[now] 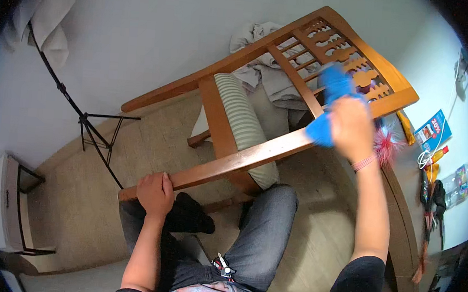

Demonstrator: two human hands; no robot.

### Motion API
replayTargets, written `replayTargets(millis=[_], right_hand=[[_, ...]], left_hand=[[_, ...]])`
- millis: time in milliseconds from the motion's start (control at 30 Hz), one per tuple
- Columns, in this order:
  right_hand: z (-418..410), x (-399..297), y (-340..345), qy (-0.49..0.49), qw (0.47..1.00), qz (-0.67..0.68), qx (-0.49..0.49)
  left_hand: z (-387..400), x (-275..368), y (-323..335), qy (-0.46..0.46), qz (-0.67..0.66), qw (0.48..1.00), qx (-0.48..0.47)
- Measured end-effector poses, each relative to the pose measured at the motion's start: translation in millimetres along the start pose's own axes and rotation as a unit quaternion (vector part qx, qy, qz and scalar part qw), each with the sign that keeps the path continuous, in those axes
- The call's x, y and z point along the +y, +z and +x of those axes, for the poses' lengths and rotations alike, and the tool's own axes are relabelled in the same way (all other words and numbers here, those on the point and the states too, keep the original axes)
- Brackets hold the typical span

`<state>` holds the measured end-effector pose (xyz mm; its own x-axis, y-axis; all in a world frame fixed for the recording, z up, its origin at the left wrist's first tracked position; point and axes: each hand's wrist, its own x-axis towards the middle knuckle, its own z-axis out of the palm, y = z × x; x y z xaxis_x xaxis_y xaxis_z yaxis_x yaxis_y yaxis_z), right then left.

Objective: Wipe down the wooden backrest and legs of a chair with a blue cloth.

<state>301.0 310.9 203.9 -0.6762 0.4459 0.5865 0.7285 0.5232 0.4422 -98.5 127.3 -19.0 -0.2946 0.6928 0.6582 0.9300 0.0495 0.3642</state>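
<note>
A wooden chair [266,148] lies tipped in front of me, with a striped cushioned seat [236,113] and a carved openwork backrest [342,56]. Its near long post slants from my left knee up to the right. My left hand [155,193] is wrapped over that post close to its lower end. In my right hand [349,127] is a blue cloth [320,129], pressed against the same post near the backrest. The hand and the cloth's upper part are blurred, and the cloth hides some of the slats.
Crumpled grey fabric [279,84] lies behind the chair. A black tripod stand [85,119] rises at the left, near a small white cabinet [8,203]. On the right, a curved wooden-edged surface [403,223] carries a pink-and-white tufted item [386,144], a white cable [423,159] and a clear plastic pack [455,186].
</note>
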Motion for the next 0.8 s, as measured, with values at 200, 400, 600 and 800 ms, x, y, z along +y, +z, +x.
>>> replayTargets(millis=[200,400,600,800], right_hand=[[26,5,1,-0.059,0.983,0.024,-0.172],[33,146,-28,0.157,0.938,-0.309,0.013],[17,47,1,0.066,0.996,-0.037,-0.049],[26,150,-39,0.145,0.960,-0.241,0.015]], left_hand=[[1,-1,-12,-0.015,0.042,0.998,-0.054],[-6,5,10,-0.001,0.018,1.000,-0.013],[-5,-6,2,-0.031,0.050,0.998,-0.020],[-3,7,4,-0.048,0.030,0.997,-0.054]])
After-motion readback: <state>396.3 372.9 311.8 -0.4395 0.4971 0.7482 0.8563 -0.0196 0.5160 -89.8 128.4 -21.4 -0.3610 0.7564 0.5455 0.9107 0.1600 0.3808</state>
